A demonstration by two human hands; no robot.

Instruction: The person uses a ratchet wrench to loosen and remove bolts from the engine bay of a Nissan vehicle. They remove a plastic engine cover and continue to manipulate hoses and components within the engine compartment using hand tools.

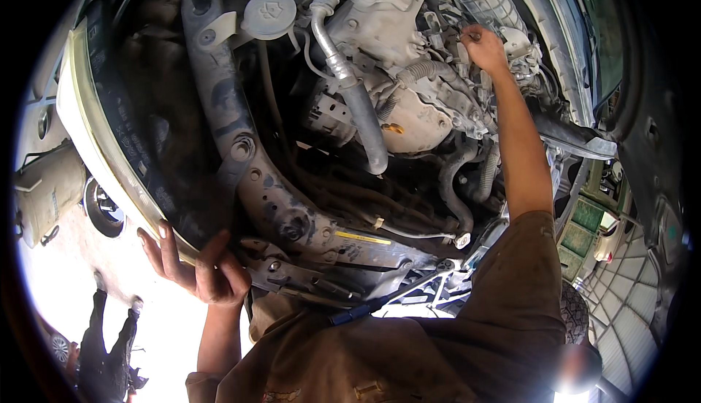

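My right hand (483,49) reaches far into the engine bay, at the back right of the dusty engine (398,9). Its fingers are closed around something small and dark, mostly hidden by the hand. Wiring and connectors (438,23) crowd the space beside it. At the near left my left hand (201,268) touches the lower end of the headlight (106,155), its fingers apart and holding nothing. Between my arms, a blue-handled tool (358,312) lies slantwise by the front crossmember (292,213), close to my shirt.
A round grey cap (269,15) and a metal pipe with a black hose (358,107) rise left of the engine. The fender edge (577,140) borders the right side. Another person (109,337) stands on the bright floor at lower left. A green metal rack (584,220) is beyond the fender.
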